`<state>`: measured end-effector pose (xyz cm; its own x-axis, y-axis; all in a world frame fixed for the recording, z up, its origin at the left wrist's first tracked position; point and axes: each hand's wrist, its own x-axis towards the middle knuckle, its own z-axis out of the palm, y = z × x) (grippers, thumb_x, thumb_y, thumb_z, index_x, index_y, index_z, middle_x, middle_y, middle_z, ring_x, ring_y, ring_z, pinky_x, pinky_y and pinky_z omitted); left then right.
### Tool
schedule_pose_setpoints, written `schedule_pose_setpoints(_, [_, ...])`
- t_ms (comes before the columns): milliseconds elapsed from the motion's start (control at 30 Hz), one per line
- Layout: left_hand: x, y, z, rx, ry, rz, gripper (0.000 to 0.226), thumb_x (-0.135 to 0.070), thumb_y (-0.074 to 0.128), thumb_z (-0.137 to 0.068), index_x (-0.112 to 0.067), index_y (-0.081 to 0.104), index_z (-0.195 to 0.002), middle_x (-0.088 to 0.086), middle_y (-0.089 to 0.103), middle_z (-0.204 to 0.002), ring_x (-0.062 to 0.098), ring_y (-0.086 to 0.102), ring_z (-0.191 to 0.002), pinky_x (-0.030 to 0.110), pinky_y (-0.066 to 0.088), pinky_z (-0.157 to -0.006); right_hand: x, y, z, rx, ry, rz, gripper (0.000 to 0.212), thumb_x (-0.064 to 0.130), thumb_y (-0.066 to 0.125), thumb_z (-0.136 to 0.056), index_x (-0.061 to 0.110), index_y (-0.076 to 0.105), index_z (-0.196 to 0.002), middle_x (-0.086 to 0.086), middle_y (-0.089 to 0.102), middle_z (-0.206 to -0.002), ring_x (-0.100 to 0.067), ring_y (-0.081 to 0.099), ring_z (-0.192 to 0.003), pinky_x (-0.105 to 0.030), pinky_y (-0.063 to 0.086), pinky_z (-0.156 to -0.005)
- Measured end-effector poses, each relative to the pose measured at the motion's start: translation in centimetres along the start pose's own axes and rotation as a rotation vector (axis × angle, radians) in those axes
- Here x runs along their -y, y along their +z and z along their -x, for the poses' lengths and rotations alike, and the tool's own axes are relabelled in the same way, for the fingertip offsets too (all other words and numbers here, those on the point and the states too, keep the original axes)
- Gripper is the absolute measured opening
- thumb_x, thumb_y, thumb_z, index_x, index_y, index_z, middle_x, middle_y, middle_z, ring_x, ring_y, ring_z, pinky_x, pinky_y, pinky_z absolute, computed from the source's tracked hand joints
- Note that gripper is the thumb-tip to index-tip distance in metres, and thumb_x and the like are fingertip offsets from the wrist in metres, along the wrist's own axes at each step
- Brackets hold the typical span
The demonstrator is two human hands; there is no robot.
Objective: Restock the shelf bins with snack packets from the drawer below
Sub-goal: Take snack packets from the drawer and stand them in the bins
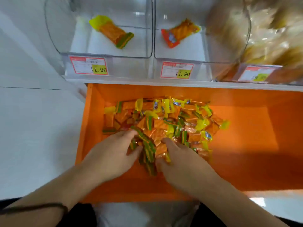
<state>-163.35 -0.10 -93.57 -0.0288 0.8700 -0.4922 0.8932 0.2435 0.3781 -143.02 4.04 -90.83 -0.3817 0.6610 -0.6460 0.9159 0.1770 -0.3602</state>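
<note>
An open orange drawer (246, 145) holds a heap of snack packets (172, 122) with orange, yellow and green wrappers. Both my hands reach into the heap's near edge. My left hand (113, 154) curls its fingers round several green-striped packets (147, 151). My right hand (182, 159) grips orange packets beside them, its thumb up against the pile. Above the drawer, the left clear shelf bin (147, 30) holds one yellow-ended packet (111, 31). The middle clear bin (203, 51) holds one orange-ended packet (178, 32).
A third bin (270, 38) at the right is full of pale brown packets. Price tags reading 11.90 (89, 65) (177, 70) hang on the bin fronts. A white shelf edge (164, 81) runs above the drawer. White cabinet surface lies to the left.
</note>
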Motion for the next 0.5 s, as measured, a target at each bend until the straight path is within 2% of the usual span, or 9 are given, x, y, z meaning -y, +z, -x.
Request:
schedule_pose_setpoints(67, [0.0, 0.2, -0.3, -0.049, 0.034, 0.002, 0.045, -0.061, 0.049, -0.098, -0.041, 0.047, -0.139, -0.013, 0.058, -0.139, 0.016, 0.061, -0.121, 0.035, 0.054, -0.092, 0.0, 0.5, 0.0, -0.046, -0.003, 0.088, 0.051, 0.051, 0.048, -0.101, 0.033, 0.033, -0.147, -0.004, 0.059, -0.131, -0.033, 0.061, -0.12, -0.046, 0.052, -0.094])
schedule_pose_setpoints(167, [0.3, 0.0, 1.1, -0.141, 0.1, 0.012, 0.042, -0.06, 0.053, -0.097, -0.039, 0.054, -0.133, -0.012, 0.063, -0.131, 0.014, 0.062, -0.114, 0.036, 0.054, -0.093, 0.4, 1.5, 0.1, -0.138, -0.034, 0.078, 0.049, 0.049, 0.05, -0.101, 0.026, 0.043, -0.144, -0.009, 0.063, -0.129, -0.034, 0.063, -0.117, -0.043, 0.053, -0.09])
schedule_pose_setpoints(333, [-0.3, -2.8, 8.6, -0.208, 0.153, 0.024, 0.037, -0.057, 0.059, -0.094, -0.035, 0.06, -0.124, -0.012, 0.066, -0.119, 0.01, 0.063, -0.107, 0.036, 0.054, -0.093, 0.7, 1.4, 5.4, -0.16, -0.065, 0.044, 0.05, 0.046, 0.055, -0.101, 0.021, 0.053, -0.143, -0.01, 0.065, -0.137, -0.03, 0.06, -0.126, -0.039, 0.05, -0.1])
schedule_pose_setpoints(500, [-0.7, -5.8, 14.3, -0.251, 0.165, -0.068, 0.021, -0.049, 0.057, -0.097, -0.034, 0.059, -0.111, -0.011, 0.064, -0.107, 0.012, 0.061, -0.098, 0.039, 0.055, -0.087, 0.3, 0.9, 10.2, -0.251, -0.053, 0.005, 0.042, 0.037, 0.059, -0.1, 0.021, 0.058, -0.138, -0.007, 0.067, -0.134, -0.028, 0.063, -0.12, -0.031, 0.048, -0.09])
